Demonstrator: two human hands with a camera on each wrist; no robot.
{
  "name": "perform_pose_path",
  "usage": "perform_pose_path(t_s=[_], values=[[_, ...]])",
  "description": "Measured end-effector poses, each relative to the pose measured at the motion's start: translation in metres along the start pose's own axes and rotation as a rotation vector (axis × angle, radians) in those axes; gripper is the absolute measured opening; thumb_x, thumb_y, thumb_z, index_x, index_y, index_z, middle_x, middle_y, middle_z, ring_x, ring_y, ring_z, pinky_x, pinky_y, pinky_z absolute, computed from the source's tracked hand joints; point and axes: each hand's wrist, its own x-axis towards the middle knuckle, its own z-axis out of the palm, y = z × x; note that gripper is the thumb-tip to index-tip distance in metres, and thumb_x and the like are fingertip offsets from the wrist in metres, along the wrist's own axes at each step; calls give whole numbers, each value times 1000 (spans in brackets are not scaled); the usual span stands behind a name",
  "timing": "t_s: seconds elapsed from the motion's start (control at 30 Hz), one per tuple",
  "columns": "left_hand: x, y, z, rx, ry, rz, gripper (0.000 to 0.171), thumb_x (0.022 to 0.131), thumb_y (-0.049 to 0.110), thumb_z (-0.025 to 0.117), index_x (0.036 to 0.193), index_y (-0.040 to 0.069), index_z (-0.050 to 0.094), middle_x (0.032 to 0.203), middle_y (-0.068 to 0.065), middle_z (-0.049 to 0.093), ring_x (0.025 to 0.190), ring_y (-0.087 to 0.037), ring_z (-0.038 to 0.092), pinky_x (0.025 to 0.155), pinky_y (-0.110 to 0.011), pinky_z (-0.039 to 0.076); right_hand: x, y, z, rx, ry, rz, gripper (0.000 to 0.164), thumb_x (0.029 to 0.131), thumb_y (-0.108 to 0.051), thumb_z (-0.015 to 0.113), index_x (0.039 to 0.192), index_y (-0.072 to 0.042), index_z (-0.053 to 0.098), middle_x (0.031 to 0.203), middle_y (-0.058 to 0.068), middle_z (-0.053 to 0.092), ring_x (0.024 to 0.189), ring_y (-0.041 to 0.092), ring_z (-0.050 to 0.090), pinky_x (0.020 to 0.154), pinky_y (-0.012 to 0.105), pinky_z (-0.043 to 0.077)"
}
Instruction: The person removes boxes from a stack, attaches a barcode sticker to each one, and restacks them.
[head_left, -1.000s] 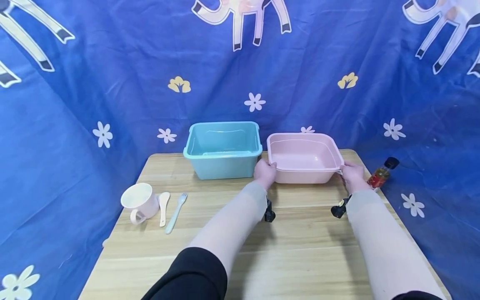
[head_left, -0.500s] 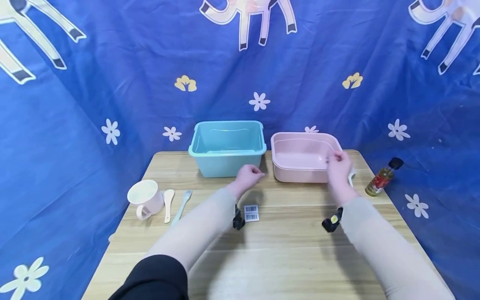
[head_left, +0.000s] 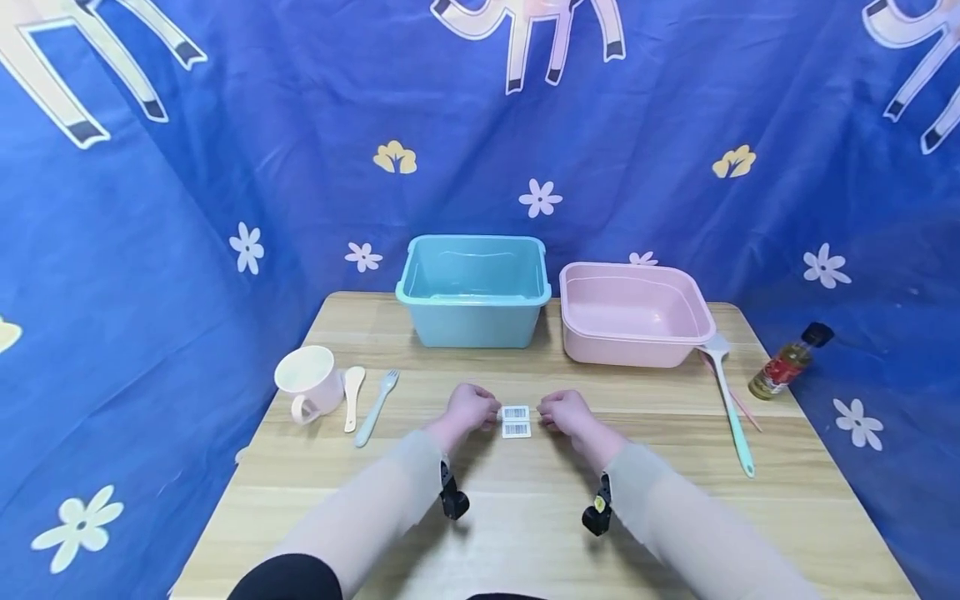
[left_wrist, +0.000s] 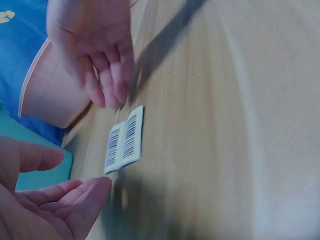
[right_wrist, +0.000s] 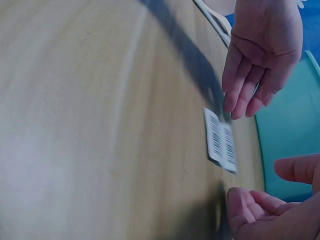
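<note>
A pair of white barcode labels (head_left: pixel 516 422) lies flat on the wooden table between my two hands. My left hand (head_left: pixel 471 408) is just left of them, fingers relaxed and grasping nothing. On the opposite side my right hand (head_left: pixel 567 414) faces it, also holding nothing. In the left wrist view, the left fingertips (left_wrist: pixel 102 186) come close to the near end of the barcode labels (left_wrist: pixel 124 140), thumb apart from the fingers. From the right wrist, the right fingers (right_wrist: pixel 240 202) show near the other end of the barcode labels (right_wrist: pixel 220 140).
Behind the hands stand a blue bin (head_left: pixel 476 323) and a pink bin (head_left: pixel 626 348). To the left are a white mug (head_left: pixel 315 385), spoon (head_left: pixel 352 398) and fork (head_left: pixel 377 408). A mint-handled spatula (head_left: pixel 733 412), thin pink stick (head_left: pixel 745 408) and sauce bottle (head_left: pixel 783 369) lie right.
Both hands have let go of the pink bin's rim and come back toward the front, one to each side of the barcode labels. The bin stays by the back edge.
</note>
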Motion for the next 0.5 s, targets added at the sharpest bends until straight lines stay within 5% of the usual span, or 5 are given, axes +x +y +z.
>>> perform_pose_path(t_s=[0.5], values=[[-8, -13, 1, -156, 2, -83, 33, 87, -7, 63, 118, -16, 56, 106, -27, 66, 94, -35, 68, 74, -38, 58, -8, 5, 16, 148, -72, 64, 36, 93, 2, 58, 125, 16, 51, 117, 28, 61, 105, 34, 63, 87, 41, 53]])
